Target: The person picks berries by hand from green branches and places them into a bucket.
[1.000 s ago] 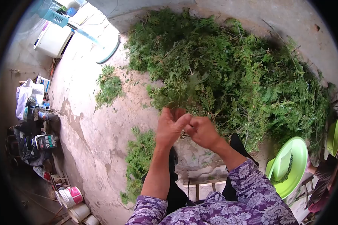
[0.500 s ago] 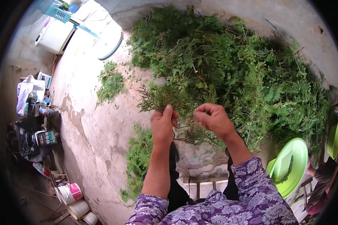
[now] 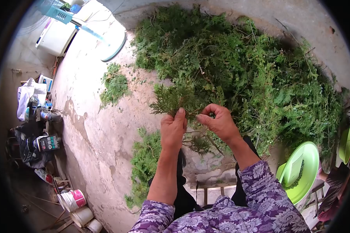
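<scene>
My left hand (image 3: 173, 128) is closed around a leafy evergreen sprig (image 3: 173, 99), its flat green fronds fanning out above my thumb. Thin stems and a darker tuft (image 3: 200, 143) hang below, between my wrists. My right hand (image 3: 218, 122) is at the sprig's right edge with thumb and forefinger pinched together; whatever lies between those fingertips is too small to make out. Beyond both hands spreads a large heap of cut evergreen branches (image 3: 237, 70), with small pale green cones among the leaves.
Smaller evergreen piles lie at the left (image 3: 114, 85) and by my left forearm (image 3: 146, 159). A lime-green basin (image 3: 310, 171) stands at right, near another person's arm (image 3: 334, 182). A fan base (image 3: 114, 48) is upper left; buckets (image 3: 81, 215) are lower left.
My left hand has shifted slightly right with the sprig. My right hand has moved left and now meets the sprig's edge. The hanging stems have swung round.
</scene>
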Demonstrator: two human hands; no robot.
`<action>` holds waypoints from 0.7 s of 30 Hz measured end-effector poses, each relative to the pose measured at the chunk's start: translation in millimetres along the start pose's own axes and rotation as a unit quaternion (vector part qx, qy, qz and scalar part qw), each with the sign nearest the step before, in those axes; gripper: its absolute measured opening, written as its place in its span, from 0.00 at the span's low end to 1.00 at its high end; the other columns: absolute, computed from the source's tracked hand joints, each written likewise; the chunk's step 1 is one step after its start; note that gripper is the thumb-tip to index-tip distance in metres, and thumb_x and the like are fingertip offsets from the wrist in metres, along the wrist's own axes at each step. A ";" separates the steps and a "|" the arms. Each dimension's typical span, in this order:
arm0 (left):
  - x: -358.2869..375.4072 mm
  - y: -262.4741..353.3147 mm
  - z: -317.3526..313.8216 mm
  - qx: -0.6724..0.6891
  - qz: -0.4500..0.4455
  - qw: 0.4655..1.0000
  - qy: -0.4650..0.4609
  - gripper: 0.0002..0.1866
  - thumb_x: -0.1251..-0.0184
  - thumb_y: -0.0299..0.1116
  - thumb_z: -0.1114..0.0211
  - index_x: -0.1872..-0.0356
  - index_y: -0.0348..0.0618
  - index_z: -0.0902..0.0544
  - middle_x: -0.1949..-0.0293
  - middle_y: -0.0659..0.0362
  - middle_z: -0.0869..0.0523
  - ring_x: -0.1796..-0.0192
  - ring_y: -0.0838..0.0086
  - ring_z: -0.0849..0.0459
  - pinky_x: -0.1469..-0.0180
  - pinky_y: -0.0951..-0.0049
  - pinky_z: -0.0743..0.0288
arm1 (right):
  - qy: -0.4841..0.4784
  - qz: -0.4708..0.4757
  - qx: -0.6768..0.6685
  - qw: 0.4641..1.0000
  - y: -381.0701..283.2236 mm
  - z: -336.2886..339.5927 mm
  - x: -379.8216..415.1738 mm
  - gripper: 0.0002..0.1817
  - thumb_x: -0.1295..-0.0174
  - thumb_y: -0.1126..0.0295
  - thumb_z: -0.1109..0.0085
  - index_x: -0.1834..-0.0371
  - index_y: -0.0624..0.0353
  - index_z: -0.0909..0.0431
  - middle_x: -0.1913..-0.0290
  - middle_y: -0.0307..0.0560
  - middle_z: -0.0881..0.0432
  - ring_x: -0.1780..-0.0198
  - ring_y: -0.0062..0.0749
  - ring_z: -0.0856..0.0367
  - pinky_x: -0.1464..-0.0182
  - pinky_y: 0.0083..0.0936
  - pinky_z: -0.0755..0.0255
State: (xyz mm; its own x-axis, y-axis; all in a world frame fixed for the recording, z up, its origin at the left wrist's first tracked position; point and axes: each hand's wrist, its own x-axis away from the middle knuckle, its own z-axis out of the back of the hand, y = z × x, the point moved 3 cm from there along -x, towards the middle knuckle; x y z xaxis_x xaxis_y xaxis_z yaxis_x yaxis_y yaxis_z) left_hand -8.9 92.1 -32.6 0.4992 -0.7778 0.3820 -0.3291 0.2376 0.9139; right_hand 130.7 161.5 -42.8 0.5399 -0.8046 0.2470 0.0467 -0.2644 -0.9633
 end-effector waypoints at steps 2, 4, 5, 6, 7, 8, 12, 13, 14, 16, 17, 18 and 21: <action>-0.1 -0.7 -1.4 0.000 0.000 1.000 0.005 0.12 0.38 0.37 0.42 0.78 0.44 0.26 0.86 0.66 0.29 0.85 0.85 0.37 0.83 0.83 0.43 | 0.002 0.037 0.058 0.998 -3.1 -2.2 1.8 0.13 0.50 0.64 0.35 0.76 0.62 0.25 0.78 0.32 0.28 0.74 0.13 0.34 0.73 0.15 0.37; 0.4 1.8 -3.1 -0.001 -0.025 0.999 0.023 0.12 0.38 0.36 0.41 0.80 0.45 0.27 0.87 0.68 0.31 0.86 0.86 0.38 0.84 0.83 0.45 | -0.008 0.047 0.066 0.997 -1.5 -2.9 1.5 0.13 0.50 0.64 0.35 0.76 0.62 0.25 0.79 0.32 0.28 0.75 0.13 0.35 0.73 0.15 0.38; 0.7 3.0 -3.9 -0.001 -0.025 0.999 0.024 0.12 0.38 0.36 0.41 0.80 0.45 0.27 0.87 0.68 0.31 0.86 0.86 0.38 0.84 0.83 0.45 | -0.018 0.057 0.075 0.995 -1.3 -3.7 1.5 0.13 0.50 0.63 0.35 0.76 0.62 0.25 0.79 0.32 0.28 0.75 0.13 0.35 0.73 0.14 0.38; 1.1 6.4 -3.8 -0.004 -0.058 0.998 0.035 0.13 0.38 0.36 0.41 0.81 0.45 0.26 0.87 0.69 0.31 0.85 0.86 0.38 0.84 0.83 0.46 | -0.019 0.057 0.075 0.995 -2.8 -5.2 2.6 0.13 0.50 0.63 0.35 0.76 0.62 0.25 0.79 0.32 0.28 0.75 0.13 0.35 0.73 0.14 0.38; 1.2 9.4 -3.4 -0.008 -0.090 0.995 0.046 0.13 0.38 0.35 0.41 0.82 0.45 0.26 0.87 0.70 0.31 0.85 0.87 0.38 0.83 0.82 0.47 | -0.051 0.040 0.031 0.997 -5.5 -9.3 5.2 0.12 0.50 0.63 0.35 0.76 0.61 0.25 0.79 0.31 0.28 0.76 0.12 0.35 0.75 0.14 0.39; -1.7 7.3 -0.6 -0.008 -0.091 0.995 0.047 0.13 0.38 0.35 0.41 0.82 0.45 0.26 0.87 0.70 0.31 0.85 0.87 0.38 0.83 0.82 0.47 | -0.084 0.023 -0.013 0.996 -8.9 -12.7 8.6 0.12 0.49 0.63 0.36 0.77 0.60 0.25 0.80 0.31 0.29 0.77 0.11 0.35 0.76 0.13 0.40; -6.4 14.0 19.7 0.012 -0.074 0.990 0.116 0.11 0.39 0.33 0.40 0.81 0.46 0.25 0.87 0.71 0.33 0.87 0.88 0.42 0.86 0.82 0.51 | -0.193 -0.086 -0.126 0.969 -17.7 -9.5 21.6 0.06 0.46 0.70 0.42 0.74 0.59 0.27 0.78 0.34 0.27 0.77 0.13 0.32 0.78 0.10 0.40; -6.9 13.3 23.3 0.032 -0.072 0.992 0.102 0.11 0.39 0.33 0.40 0.81 0.46 0.26 0.88 0.72 0.34 0.88 0.88 0.43 0.86 0.83 0.52 | -0.177 -0.081 -0.217 0.957 -14.9 -6.1 18.1 0.04 0.44 0.70 0.45 0.72 0.59 0.26 0.79 0.35 0.26 0.79 0.13 0.31 0.80 0.09 0.40; -6.8 12.5 24.1 0.054 -0.069 0.992 0.086 0.11 0.39 0.33 0.40 0.81 0.47 0.26 0.88 0.72 0.35 0.88 0.88 0.44 0.87 0.83 0.54 | -0.158 -0.075 -0.306 0.936 -12.2 -2.4 14.0 0.04 0.41 0.70 0.49 0.70 0.58 0.26 0.79 0.36 0.25 0.81 0.12 0.29 0.82 0.08 0.40; -5.0 12.8 20.3 0.051 -0.062 0.993 0.088 0.11 0.39 0.33 0.39 0.81 0.47 0.27 0.88 0.72 0.36 0.88 0.89 0.44 0.87 0.83 0.54 | -0.148 -0.063 -0.352 0.922 -16.4 3.2 6.5 0.04 0.40 0.73 0.53 0.67 0.59 0.27 0.75 0.39 0.23 0.80 0.15 0.27 0.82 0.09 0.37; -5.3 12.2 18.5 0.063 -0.050 0.994 0.073 0.11 0.40 0.33 0.39 0.80 0.47 0.26 0.88 0.71 0.36 0.88 0.88 0.44 0.87 0.82 0.54 | -0.105 -0.079 -0.377 0.917 -19.1 6.1 4.8 0.04 0.41 0.74 0.53 0.67 0.59 0.28 0.74 0.39 0.22 0.80 0.15 0.27 0.82 0.09 0.37; -5.5 11.9 17.3 0.075 -0.037 0.995 0.058 0.11 0.40 0.34 0.39 0.80 0.46 0.26 0.89 0.71 0.36 0.88 0.88 0.44 0.87 0.82 0.53 | -0.062 -0.096 -0.402 0.909 -20.5 7.8 4.0 0.04 0.41 0.74 0.53 0.67 0.59 0.28 0.73 0.40 0.22 0.80 0.15 0.27 0.82 0.08 0.37; -3.8 12.6 13.5 0.060 -0.038 0.996 0.057 0.11 0.40 0.35 0.39 0.80 0.46 0.26 0.89 0.71 0.35 0.88 0.87 0.43 0.86 0.82 0.51 | -0.059 -0.085 -0.370 0.923 -5.6 15.4 -1.9 0.05 0.39 0.71 0.50 0.65 0.60 0.27 0.71 0.40 0.22 0.79 0.14 0.27 0.83 0.08 0.38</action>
State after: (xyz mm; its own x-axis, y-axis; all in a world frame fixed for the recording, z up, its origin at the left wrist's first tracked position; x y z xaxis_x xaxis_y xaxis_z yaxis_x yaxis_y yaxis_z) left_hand -25.8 90.2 -24.5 0.6121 -0.7180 0.3313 -0.3761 0.1042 0.9207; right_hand 142.4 172.8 -39.5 0.6670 -0.6664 0.3331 -0.4242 -0.7072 -0.5656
